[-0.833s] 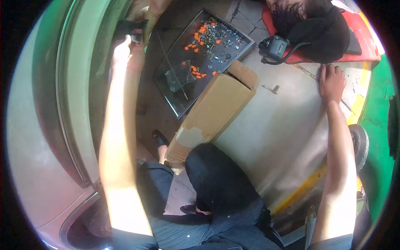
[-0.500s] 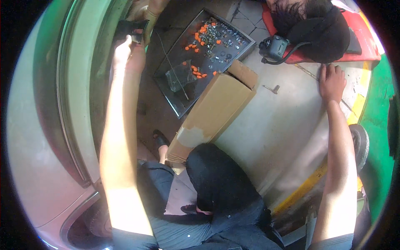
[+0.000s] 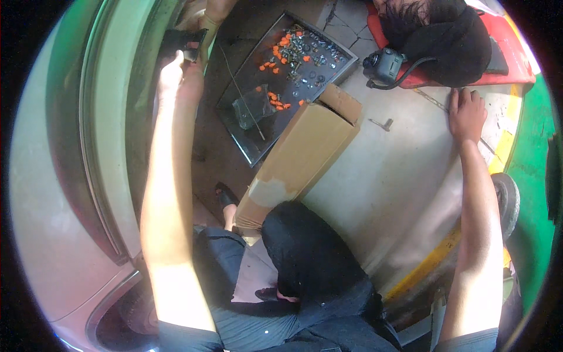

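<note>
My left hand [image 3: 177,85] reaches to the car's sill, thumb raised, with its fingers closed on a dark part [image 3: 192,42]; what kind it is, I cannot make out. Just beyond, another person's hand and wrist [image 3: 217,10] come close to the same part. The pale green car body edge [image 3: 114,117] runs alongside my left forearm. My right hand [image 3: 468,114] lies palm down on the floor with fingers stretched out, holding nothing. Near it, a small metal T-shaped piece [image 3: 386,124] lies on the floor.
A metal tray [image 3: 281,126] holds orange clips, bolts, nuts, a plastic bag and a thin rod. A long cardboard box [image 3: 299,155] leans by its corner. At the upper right, another person's head in black headgear with a camera-like device [image 3: 384,66] rests over a red board [image 3: 519,58].
The view has shifted very slightly. Both my hands stay where they were, the left at the dark part and the right flat on the floor.
</note>
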Motion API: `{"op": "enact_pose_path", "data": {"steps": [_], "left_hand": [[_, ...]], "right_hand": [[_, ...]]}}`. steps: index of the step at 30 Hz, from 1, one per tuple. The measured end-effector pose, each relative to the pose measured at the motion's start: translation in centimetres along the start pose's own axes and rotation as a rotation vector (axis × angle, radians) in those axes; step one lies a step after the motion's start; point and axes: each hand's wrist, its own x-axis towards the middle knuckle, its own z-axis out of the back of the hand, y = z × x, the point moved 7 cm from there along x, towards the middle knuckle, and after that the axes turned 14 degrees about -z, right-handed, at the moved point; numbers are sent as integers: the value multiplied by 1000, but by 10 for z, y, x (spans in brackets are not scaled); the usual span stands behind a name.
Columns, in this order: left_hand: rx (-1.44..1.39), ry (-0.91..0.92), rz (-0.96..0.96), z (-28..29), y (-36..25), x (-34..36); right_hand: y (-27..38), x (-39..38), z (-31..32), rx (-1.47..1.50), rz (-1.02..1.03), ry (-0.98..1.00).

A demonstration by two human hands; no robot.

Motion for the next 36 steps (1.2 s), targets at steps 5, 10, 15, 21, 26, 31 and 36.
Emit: {"op": "enact_pose_path", "data": {"steps": [5,10,15,21,26,31,36], "left_hand": [[283,31,-58,-18,-13,-22],[305,2,-4,-8,-14,-13],[0,-150,3,-16,-7,-21],[-193,-101,11,-13,-5,-10],[-230,-105,-20,-21,-7,-17],[-211,-95,-20,-14,-6,-11],[-231,-121,-10,-6,-2,-4]], "right_hand": [[0,0,0,-13,4,2],[1,0,1,-4,-18,15],[-1,-1,-2,-11,-19,37],[0,0,-2,-5,-18,25],[-2,0,-3,-10,-18,26],[0,0,-1,-14,-14,26],[1,0,0,-18,-12,30]]}}
